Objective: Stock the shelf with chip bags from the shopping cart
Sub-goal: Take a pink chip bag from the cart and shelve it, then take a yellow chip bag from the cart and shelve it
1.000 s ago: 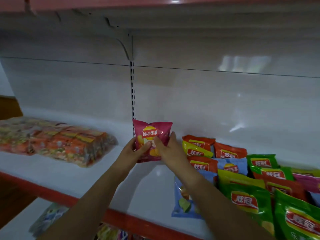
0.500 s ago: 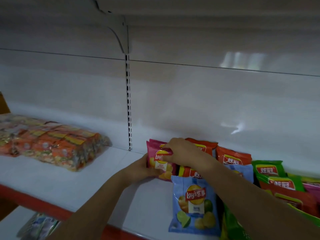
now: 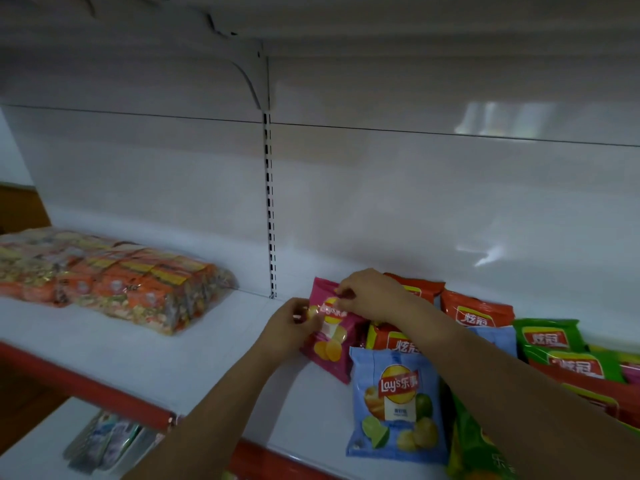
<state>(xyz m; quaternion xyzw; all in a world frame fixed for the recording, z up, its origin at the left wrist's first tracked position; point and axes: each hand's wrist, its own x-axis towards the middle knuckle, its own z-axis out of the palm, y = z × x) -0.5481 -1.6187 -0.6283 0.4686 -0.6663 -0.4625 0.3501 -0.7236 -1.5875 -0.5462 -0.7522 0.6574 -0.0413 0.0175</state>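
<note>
Two hands were on one pink chip bag (image 3: 330, 336), which leaned at the far left end of the stocked row on the shelf (image 3: 214, 344). Our left hand (image 3: 289, 329) pinched its left edge; our right hand (image 3: 367, 296) pinched its top corner from above, fingers curled.

Risks, as we judged them:
- The pink bag leaned with only bare shelf to its left; let go too early, it could slump flat or slide toward the red front lip.
- The blue chip bag (image 3: 398, 407) lay flat just near of it, close to the edge; a brush from our right forearm could knock it off.

Count, as far as visible:
- pink bags: one in hand, a sliver of another at far right
- blue: one flat, one partly hidden
- orange-red: at least three
- green: at least three; the row ran out of view
- wrapped multipack (image 3: 114, 278): one, well apart to the left

The cart was not in view.
</note>
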